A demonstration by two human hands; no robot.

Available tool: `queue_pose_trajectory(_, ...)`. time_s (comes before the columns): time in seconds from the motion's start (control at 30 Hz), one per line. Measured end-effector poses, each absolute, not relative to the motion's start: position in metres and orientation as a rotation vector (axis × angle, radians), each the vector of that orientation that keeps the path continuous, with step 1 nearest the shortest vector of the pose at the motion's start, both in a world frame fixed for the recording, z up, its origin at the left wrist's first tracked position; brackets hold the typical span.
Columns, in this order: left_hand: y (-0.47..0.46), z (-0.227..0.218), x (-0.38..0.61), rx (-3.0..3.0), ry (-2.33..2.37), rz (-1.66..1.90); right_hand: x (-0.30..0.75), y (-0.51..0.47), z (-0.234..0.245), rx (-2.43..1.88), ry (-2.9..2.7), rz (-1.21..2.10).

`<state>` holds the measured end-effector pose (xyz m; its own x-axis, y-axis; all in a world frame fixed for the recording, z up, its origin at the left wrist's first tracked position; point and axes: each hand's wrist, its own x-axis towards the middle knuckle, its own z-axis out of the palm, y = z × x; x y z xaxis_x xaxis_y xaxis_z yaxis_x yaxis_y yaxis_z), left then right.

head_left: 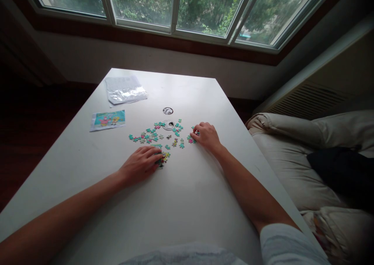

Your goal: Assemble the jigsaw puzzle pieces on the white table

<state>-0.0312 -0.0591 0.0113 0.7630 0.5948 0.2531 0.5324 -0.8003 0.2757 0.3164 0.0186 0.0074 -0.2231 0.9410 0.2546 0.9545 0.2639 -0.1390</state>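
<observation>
On the white table [181, 202] lie several small jigsaw puzzle pieces [150, 132], mostly turquoise with some pink and yellow. My left hand [142, 161] rests palm down, its fingers stretched over the left side of a joined section of puzzle [165, 156], which they partly cover. Farther right, my right hand [206, 134] has its fingers bent and thumb close in, pinching at a puzzle piece in a small cluster [191, 140]. The fingers hide part of that cluster. Other loose pieces [178, 129] lie between the two hands.
A reference picture card [108, 121] lies at the left, with a clear plastic bag and paper [125, 89] behind it. Two round fittings [168, 110] are set in the tabletop beyond the pieces. A cream sofa [280, 152] stands along the right, and windows [140, 4] are ahead.
</observation>
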Motion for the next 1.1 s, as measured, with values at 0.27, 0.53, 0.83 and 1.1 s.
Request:
queue_pose_trajectory(0.27, -0.059, 0.012, -0.031, 2.78, 0.895, 0.478, 0.31, 0.016, 0.006, -1.745, -2.248, -0.013)
queue_pose_trajectory(0.53, -0.059, 0.012, -0.031, 2.774, 0.886, 0.506, 0.308, 0.015, 0.009, -1.818, -2.264, 0.05)
queue_pose_trajectory(0.83, -0.059, 0.011, -0.031, 2.795, 0.89, 0.482, 0.3, 0.016, 0.008, -1.587, -2.122, 0.406)
queue_pose_trajectory(1.1, -0.058, 0.01, -0.031, 2.786, 0.917, 0.497, 0.255, -0.017, 0.027, -1.171, -2.083, 0.878)
